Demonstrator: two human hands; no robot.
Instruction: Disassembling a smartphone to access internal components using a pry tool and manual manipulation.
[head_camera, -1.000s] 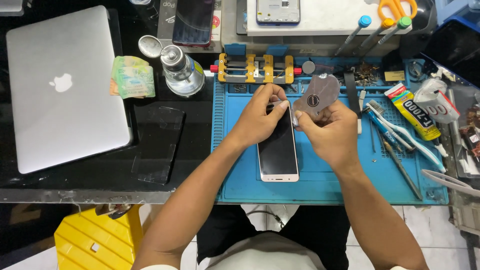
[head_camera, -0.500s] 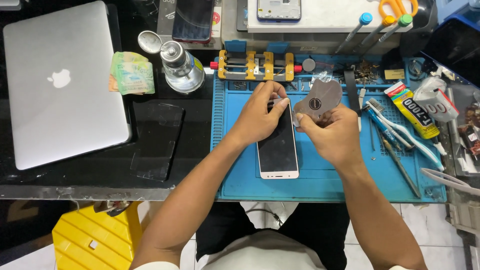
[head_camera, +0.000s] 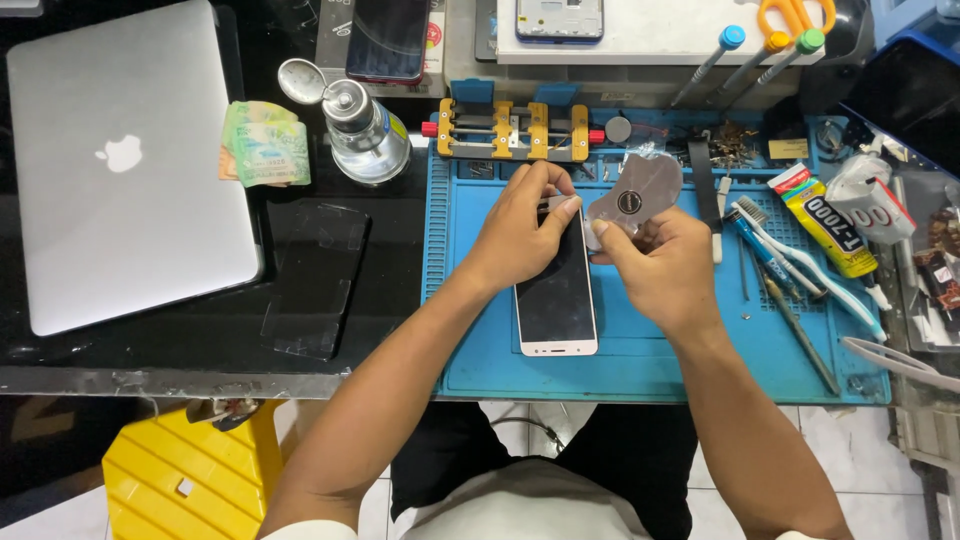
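Here I saw the white phone (head_camera: 556, 300) lying screen-up mid-mat on the blue work mat (head_camera: 480, 340), which covered the tabletop's right half. My left hand (head_camera: 520, 235) pinned its top end; my right hand (head_camera: 655, 265) pinched a thin grey pry disc (head_camera: 640, 190) against its upper right edge. A closed silver laptop (head_camera: 120, 170) sat toward the tabletop's left edge.

A black worktop (head_camera: 200, 350) carries a blue mat (head_camera: 640, 370), a silver laptop (head_camera: 120, 170) and banknotes (head_camera: 265, 145).

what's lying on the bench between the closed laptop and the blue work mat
In the head view, a loose glass screen sheet lies flat on the dark bench between the silver laptop and the blue mat.
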